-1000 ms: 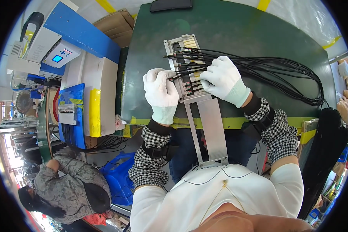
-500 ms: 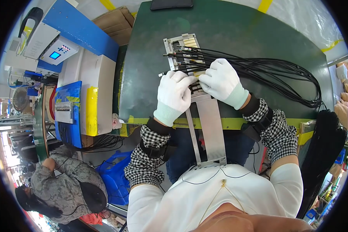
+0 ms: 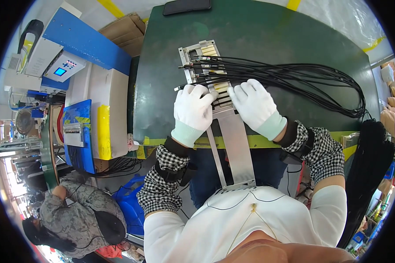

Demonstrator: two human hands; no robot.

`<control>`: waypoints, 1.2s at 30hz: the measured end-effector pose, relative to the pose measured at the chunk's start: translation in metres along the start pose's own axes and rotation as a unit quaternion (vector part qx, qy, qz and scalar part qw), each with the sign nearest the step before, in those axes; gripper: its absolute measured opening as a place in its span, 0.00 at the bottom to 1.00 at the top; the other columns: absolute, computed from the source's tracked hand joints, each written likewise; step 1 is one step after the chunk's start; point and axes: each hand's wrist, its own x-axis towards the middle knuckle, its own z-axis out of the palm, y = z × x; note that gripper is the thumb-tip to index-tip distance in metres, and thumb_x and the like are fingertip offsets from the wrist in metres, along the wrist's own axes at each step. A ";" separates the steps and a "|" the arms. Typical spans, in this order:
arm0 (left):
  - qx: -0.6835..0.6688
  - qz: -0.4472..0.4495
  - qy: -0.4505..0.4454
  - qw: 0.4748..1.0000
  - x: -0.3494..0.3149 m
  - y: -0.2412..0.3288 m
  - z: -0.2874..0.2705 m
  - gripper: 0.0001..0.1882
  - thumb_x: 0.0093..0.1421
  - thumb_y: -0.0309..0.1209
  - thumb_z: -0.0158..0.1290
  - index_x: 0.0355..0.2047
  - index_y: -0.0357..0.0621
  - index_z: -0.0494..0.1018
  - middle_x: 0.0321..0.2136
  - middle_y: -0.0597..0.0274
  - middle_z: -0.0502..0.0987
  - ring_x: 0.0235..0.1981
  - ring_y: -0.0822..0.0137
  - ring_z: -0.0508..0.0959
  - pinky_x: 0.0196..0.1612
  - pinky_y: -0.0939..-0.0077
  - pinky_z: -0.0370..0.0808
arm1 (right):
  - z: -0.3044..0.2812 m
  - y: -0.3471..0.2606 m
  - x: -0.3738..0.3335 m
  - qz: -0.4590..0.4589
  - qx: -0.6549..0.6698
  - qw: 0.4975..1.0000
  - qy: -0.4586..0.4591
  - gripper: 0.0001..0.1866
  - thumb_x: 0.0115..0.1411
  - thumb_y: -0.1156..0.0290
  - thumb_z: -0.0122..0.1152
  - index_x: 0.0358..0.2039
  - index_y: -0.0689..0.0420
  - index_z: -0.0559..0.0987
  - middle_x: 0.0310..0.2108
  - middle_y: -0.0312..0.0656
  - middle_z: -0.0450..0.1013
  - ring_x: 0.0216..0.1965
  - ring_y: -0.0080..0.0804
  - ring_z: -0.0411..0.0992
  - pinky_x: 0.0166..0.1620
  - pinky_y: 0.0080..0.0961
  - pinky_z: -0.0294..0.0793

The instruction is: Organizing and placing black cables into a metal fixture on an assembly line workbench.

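Note:
A long metal fixture (image 3: 236, 144) reaches from my body onto the green table; its far part has a row of pale slotted blocks (image 3: 210, 50). Short black cable pieces lie across the slots between my hands. My left hand (image 3: 192, 109), in a white glove, is at the slots' left edge, fingers curled and thumb toward the slots. My right hand (image 3: 255, 105), also gloved, rests opposite at the right edge with bent fingers. What their fingertips pinch, if anything, is hidden. Several black cables (image 3: 294, 72) cross the fixture beyond my hands, their ends sticking out at the left.
A dark phone (image 3: 187, 6) lies at the table's far edge. On the left stands a blue and white machine (image 3: 68, 63) with a small lit screen. A seated person (image 3: 81, 212) is at lower left. A thick black cable bundle (image 3: 368, 175) hangs at the right.
My hands have drawn apart, uncovering the slots and cable pieces between them. The right hand has shifted slightly right and nearer to me. The fixture's far end appears slightly further left.

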 end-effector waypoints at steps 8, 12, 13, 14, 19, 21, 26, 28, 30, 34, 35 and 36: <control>-0.022 -0.191 0.123 0.974 -0.001 0.014 0.006 0.15 0.45 0.18 0.51 0.34 0.47 0.77 0.33 0.60 0.73 0.36 0.55 0.73 0.39 0.62 0.73 | 0.009 0.052 -0.013 0.049 0.259 0.964 0.045 0.15 0.50 0.78 0.57 0.40 0.52 0.79 0.35 0.38 0.72 0.41 0.38 0.70 0.50 0.33 0.69; -0.011 -0.193 0.098 0.976 0.000 0.015 0.005 0.13 0.49 0.20 0.52 0.35 0.45 0.76 0.34 0.58 0.74 0.38 0.54 0.74 0.40 0.62 0.73 | 0.003 0.058 -0.012 0.087 0.241 0.965 0.046 0.14 0.52 0.77 0.58 0.40 0.53 0.79 0.37 0.38 0.73 0.42 0.39 0.71 0.50 0.35 0.69; 0.004 -0.174 0.095 0.980 0.002 0.015 0.005 0.12 0.50 0.20 0.53 0.36 0.45 0.76 0.34 0.58 0.74 0.38 0.54 0.75 0.40 0.62 0.73 | 0.001 0.058 -0.011 0.096 0.230 0.967 0.058 0.14 0.52 0.76 0.58 0.41 0.53 0.79 0.38 0.37 0.73 0.43 0.39 0.71 0.50 0.35 0.69; 0.004 -0.171 0.094 0.981 0.004 0.014 0.006 0.12 0.50 0.20 0.53 0.36 0.45 0.76 0.34 0.58 0.74 0.38 0.54 0.75 0.40 0.62 0.73 | 0.000 0.059 -0.010 0.105 0.218 0.968 0.070 0.14 0.52 0.75 0.59 0.42 0.53 0.79 0.39 0.37 0.74 0.44 0.39 0.71 0.51 0.35 0.69; -0.007 -0.156 0.133 0.979 0.014 0.018 0.008 0.08 0.57 0.22 0.54 0.37 0.44 0.76 0.35 0.56 0.75 0.36 0.54 0.76 0.38 0.65 0.74 | 0.004 0.076 -0.004 0.146 0.093 0.973 0.151 0.17 0.53 0.72 0.61 0.46 0.53 0.78 0.42 0.38 0.74 0.46 0.39 0.71 0.51 0.37 0.69; -0.042 -0.160 0.175 0.971 0.016 0.021 0.008 0.06 0.59 0.23 0.54 0.38 0.43 0.75 0.34 0.56 0.76 0.35 0.55 0.77 0.37 0.67 0.75 | -0.009 0.068 0.002 0.103 0.168 0.969 0.151 0.19 0.53 0.70 0.63 0.48 0.54 0.77 0.43 0.37 0.74 0.47 0.39 0.71 0.52 0.37 0.68; -0.232 -0.052 0.058 0.969 0.020 0.034 0.008 0.06 0.60 0.22 0.53 0.38 0.41 0.73 0.33 0.55 0.76 0.33 0.57 0.78 0.36 0.70 0.75 | -0.007 0.045 0.010 -0.020 0.330 0.935 0.127 0.18 0.53 0.67 0.65 0.46 0.53 0.78 0.43 0.38 0.75 0.47 0.40 0.71 0.53 0.37 0.68; -0.280 -0.120 0.047 0.951 0.013 0.031 0.017 0.05 0.62 0.22 0.52 0.38 0.39 0.72 0.32 0.57 0.76 0.31 0.63 0.77 0.35 0.74 0.74 | -0.011 0.053 0.010 -0.003 0.356 0.931 0.080 0.17 0.53 0.67 0.66 0.44 0.53 0.78 0.41 0.37 0.75 0.46 0.39 0.72 0.53 0.37 0.68; -0.303 -0.155 0.043 0.939 0.010 0.031 0.016 0.04 0.62 0.22 0.52 0.38 0.39 0.71 0.31 0.59 0.76 0.31 0.66 0.76 0.35 0.75 0.73 | -0.016 0.062 0.013 0.028 0.404 0.914 -0.014 0.14 0.52 0.66 0.66 0.41 0.52 0.79 0.38 0.37 0.75 0.43 0.39 0.72 0.52 0.36 0.68; -0.374 -0.242 0.054 0.894 0.010 0.028 0.006 0.07 0.64 0.23 0.51 0.41 0.36 0.66 0.36 0.62 0.75 0.33 0.76 0.73 0.37 0.82 0.71 | 0.010 0.067 0.007 -0.027 0.291 0.947 0.129 0.09 0.53 0.66 0.66 0.35 0.50 0.80 0.31 0.36 0.75 0.39 0.37 0.72 0.50 0.35 0.68; -0.405 -0.244 0.066 0.879 0.008 0.027 0.005 0.07 0.64 0.22 0.50 0.41 0.37 0.67 0.36 0.63 0.75 0.33 0.76 0.73 0.37 0.82 0.71 | 0.009 0.065 0.008 -0.028 0.292 0.947 0.128 0.09 0.53 0.66 0.66 0.35 0.50 0.80 0.31 0.36 0.75 0.39 0.37 0.72 0.50 0.35 0.68; -0.435 -0.246 0.077 0.863 0.007 0.025 0.004 0.06 0.63 0.22 0.50 0.41 0.37 0.68 0.36 0.63 0.75 0.32 0.76 0.72 0.36 0.83 0.71 | 0.007 0.064 0.010 -0.020 0.316 0.941 0.120 0.08 0.53 0.66 0.66 0.34 0.50 0.80 0.30 0.35 0.74 0.38 0.36 0.72 0.49 0.34 0.68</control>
